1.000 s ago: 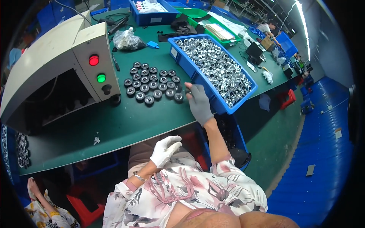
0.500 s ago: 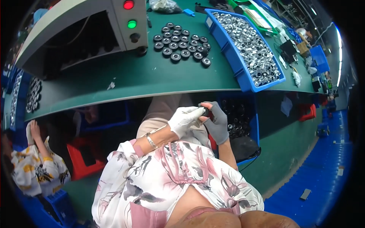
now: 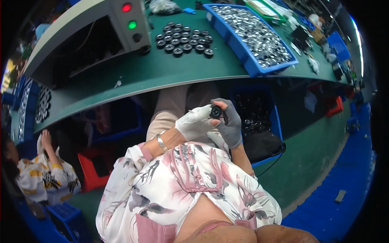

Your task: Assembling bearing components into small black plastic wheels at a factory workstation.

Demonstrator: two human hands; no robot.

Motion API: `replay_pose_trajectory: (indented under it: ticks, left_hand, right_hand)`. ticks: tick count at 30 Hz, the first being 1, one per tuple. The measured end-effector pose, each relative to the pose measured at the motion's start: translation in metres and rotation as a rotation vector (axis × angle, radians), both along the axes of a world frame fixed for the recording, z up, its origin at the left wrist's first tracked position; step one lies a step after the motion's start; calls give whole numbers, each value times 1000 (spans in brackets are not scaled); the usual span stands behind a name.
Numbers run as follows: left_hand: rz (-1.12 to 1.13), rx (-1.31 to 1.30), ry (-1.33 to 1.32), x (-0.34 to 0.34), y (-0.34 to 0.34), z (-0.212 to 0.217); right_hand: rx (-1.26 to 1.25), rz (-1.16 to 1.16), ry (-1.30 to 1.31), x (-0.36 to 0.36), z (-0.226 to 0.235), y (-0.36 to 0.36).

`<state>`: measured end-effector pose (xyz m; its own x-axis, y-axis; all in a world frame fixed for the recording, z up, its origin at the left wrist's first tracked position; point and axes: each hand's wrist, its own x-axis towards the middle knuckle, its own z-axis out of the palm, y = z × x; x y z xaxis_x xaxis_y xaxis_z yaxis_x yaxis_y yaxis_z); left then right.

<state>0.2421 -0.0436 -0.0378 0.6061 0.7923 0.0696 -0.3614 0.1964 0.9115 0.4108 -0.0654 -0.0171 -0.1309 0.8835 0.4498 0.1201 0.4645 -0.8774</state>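
Between my hands, above my lap, is a small black wheel-like round part (image 3: 216, 111), its ringed face turned up into view. My left hand (image 3: 196, 123), in a white glove with bare fingertips, grips it from the left side. On the other side my right hand (image 3: 231, 124), in a grey glove with bare thumb and fingertip, closes round its edge. Several similar black round parts (image 3: 177, 52) with shiny centres stand grouped on the green table (image 3: 162, 73).
A blue bin (image 3: 253, 69) full of shiny metal pieces stands on the table, right of the group. A machine (image 3: 137, 24) with red and green lights is at the left. Beside my right knee, a blue crate (image 3: 278, 129) holds black parts. A co-worker's hands (image 3: 43, 139) show at far left.
The black round part has been turned so its face now shows. My fingers have shifted around it. The whole view has tilted a little, and the table sits higher in it.
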Motion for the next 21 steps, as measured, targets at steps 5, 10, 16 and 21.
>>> replay_pose_trajectory:
  ticks: [5, 10, 16, 21]
  left_hand:
    - [-163, -585, -517, -1, -2, -2]
    - [-156, -737, -486, -3, -4, -15]
    - [140, 315, 384, -6, -3, -13]
    - [61, -420, -120, -2, -7, -8]
  right_hand:
    - [210, -37, -238, 4, 14, 9]
    - [230, -71, -176, 1, 8, 2]
    - [152, -62, -126, 1, 9, 3]
    - [175, -56, -163, 2, -3, 10]
